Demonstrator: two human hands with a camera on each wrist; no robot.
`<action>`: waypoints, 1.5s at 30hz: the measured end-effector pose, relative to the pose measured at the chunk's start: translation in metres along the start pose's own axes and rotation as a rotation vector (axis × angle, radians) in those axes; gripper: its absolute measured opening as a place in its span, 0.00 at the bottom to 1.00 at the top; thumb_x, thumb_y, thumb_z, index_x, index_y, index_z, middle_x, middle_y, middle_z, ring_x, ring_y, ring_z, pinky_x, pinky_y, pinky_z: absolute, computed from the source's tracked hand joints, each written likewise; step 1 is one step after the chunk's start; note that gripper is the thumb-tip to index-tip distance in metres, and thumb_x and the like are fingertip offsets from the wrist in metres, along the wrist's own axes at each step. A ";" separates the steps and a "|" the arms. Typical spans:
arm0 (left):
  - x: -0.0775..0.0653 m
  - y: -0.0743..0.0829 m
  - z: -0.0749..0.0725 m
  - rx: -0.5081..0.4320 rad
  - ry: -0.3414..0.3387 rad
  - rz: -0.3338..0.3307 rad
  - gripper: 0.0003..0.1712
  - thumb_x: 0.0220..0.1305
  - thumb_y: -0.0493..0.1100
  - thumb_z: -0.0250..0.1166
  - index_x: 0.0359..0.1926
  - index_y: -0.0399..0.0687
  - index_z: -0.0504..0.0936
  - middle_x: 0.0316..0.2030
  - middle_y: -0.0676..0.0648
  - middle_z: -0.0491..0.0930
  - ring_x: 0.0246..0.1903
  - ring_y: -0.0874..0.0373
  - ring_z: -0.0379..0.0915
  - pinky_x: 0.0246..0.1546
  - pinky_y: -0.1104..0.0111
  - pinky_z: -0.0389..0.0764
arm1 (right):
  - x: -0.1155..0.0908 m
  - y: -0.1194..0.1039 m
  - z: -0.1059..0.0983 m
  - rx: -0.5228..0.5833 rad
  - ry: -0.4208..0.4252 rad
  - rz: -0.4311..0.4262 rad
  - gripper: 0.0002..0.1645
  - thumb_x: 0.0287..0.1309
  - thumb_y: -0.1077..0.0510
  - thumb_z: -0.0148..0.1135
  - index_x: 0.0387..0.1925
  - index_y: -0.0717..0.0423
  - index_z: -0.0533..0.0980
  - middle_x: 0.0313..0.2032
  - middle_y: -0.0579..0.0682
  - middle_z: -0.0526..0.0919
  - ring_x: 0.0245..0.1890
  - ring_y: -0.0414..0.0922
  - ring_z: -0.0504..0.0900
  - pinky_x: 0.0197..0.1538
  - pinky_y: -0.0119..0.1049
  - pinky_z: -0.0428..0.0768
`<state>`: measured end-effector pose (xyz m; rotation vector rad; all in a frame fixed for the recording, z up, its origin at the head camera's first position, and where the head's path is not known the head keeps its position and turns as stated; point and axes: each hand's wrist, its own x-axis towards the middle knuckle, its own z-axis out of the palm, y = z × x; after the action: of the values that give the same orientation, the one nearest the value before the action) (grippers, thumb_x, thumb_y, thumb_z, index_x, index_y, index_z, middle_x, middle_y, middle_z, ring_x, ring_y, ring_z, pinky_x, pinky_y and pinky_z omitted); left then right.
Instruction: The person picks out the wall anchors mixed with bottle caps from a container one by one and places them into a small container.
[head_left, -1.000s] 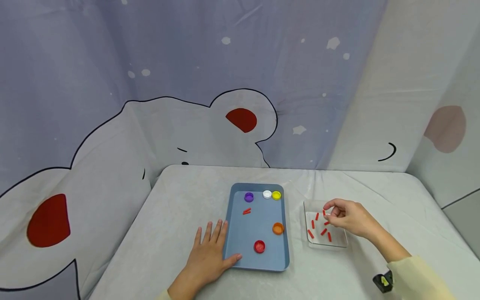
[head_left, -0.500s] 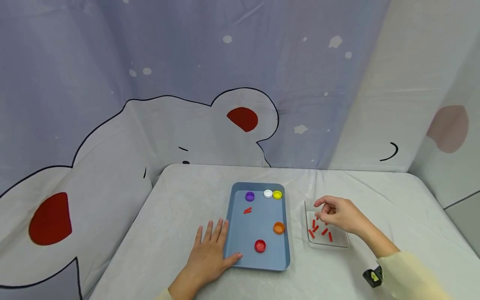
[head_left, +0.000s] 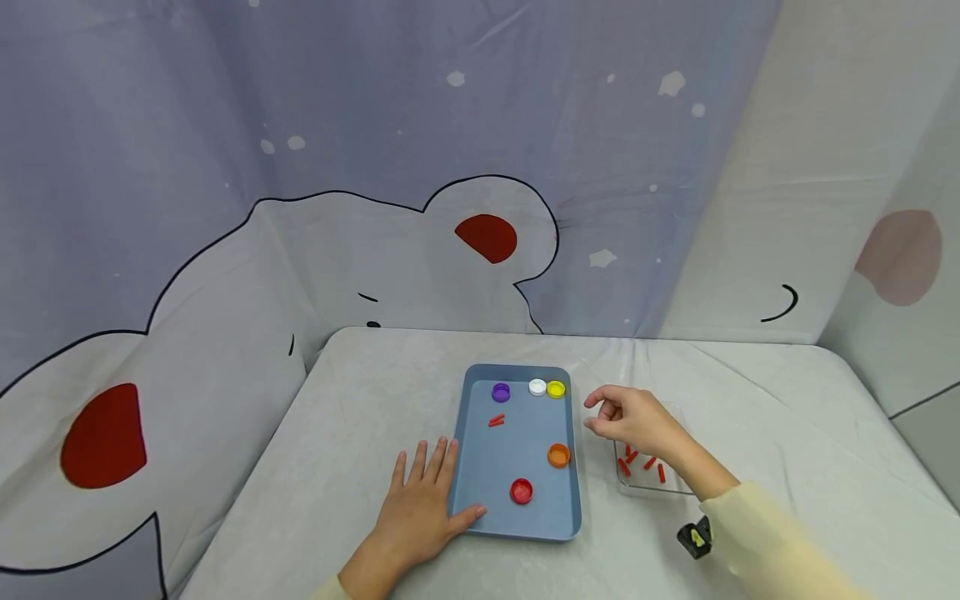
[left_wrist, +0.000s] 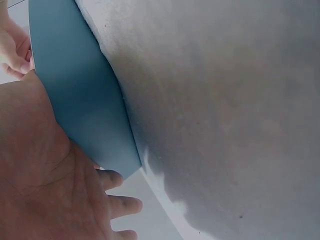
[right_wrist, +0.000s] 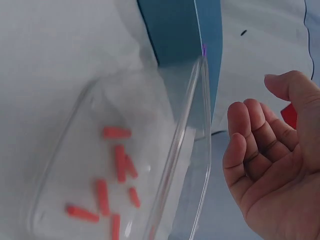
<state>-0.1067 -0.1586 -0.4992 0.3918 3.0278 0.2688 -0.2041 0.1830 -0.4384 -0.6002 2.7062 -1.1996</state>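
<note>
My left hand (head_left: 416, 517) lies with straight fingers along the left edge of a blue-grey tray (head_left: 517, 450), thumb over its rim. My right hand (head_left: 633, 417) is in the air between the tray and a clear plastic box (head_left: 656, 490), partly covering the box. Its thumb and forefinger stand apart, the other fingers loosely curled, with nothing between them in the right wrist view. Several short red sticks (right_wrist: 119, 163) lie scattered in the box. On the tray are two red sticks (head_left: 497, 421) and purple (head_left: 501, 392), white (head_left: 537, 387), yellow (head_left: 556, 389), orange (head_left: 558, 455) and red (head_left: 521, 491) round caps.
A white cloth (head_left: 375, 400) covers the table. Behind it hangs a printed curtain (head_left: 360, 100). A small black device (head_left: 695, 537) sits under the right sleeve (head_left: 757, 533).
My right hand has let go of a red stick, which now lies among the others in the box, and has moved left toward the tray. The left hand has stayed in place.
</note>
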 end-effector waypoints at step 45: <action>-0.003 0.002 -0.005 0.030 0.002 0.008 0.59 0.63 0.79 0.52 0.79 0.42 0.55 0.77 0.40 0.56 0.76 0.34 0.48 0.72 0.36 0.46 | 0.073 -0.042 0.099 -0.105 -0.157 0.100 0.16 0.57 0.58 0.75 0.46 0.58 0.83 0.31 0.48 0.82 0.26 0.41 0.78 0.32 0.35 0.81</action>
<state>-0.1038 -0.1582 -0.4941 0.4054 3.0357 0.2248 -0.2318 0.0605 -0.4715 -0.5394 2.6448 -0.9498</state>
